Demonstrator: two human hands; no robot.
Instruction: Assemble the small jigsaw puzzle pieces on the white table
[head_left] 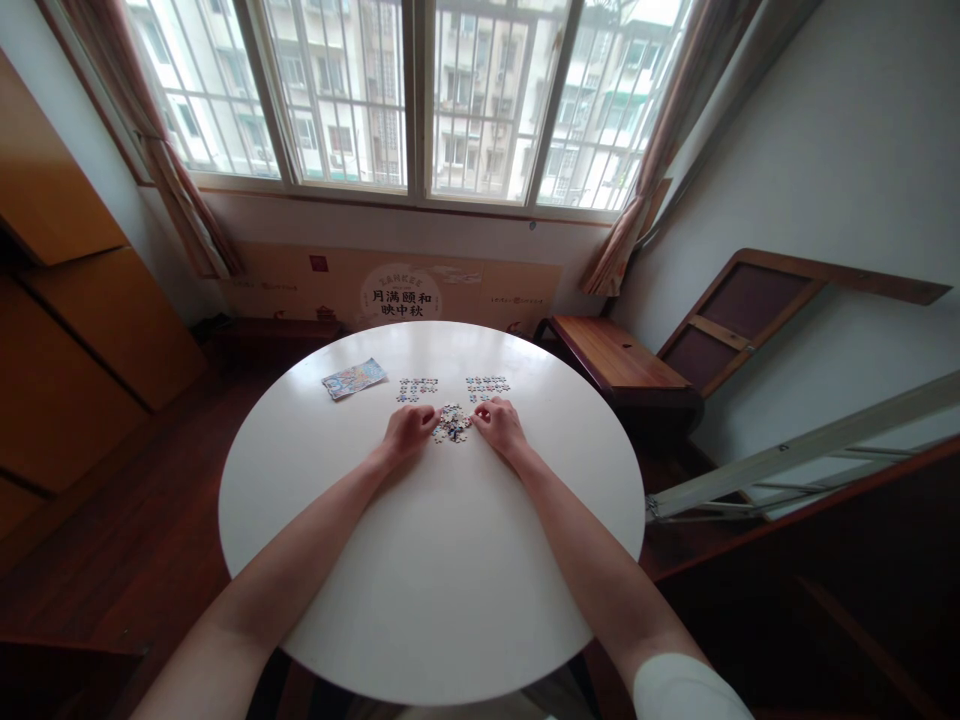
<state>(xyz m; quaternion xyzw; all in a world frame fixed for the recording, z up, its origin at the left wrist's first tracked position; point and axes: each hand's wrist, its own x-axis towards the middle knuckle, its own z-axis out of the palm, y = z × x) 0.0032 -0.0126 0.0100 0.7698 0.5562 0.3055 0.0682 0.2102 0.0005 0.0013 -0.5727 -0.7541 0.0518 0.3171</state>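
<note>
Multicoloured jigsaw pieces (454, 425) lie in an unsorted pile; beyond it, left rows (409, 388) and right rows (487, 383) are laid out. The left hand (412, 428), curled, and right hand (500, 424), fingers bent together, flank the pile; whether either grips a piece, I cannot tell.

On a round white table (450, 570), a pile of puzzle pieces (454, 425) lies between the left hand (412, 428) and the right hand (497, 424), both curled at its edges. Just beyond sit a left group of pieces (418, 388) and a right group of pieces (487, 385), with a colourful sheet (355, 379) farther left
</note>
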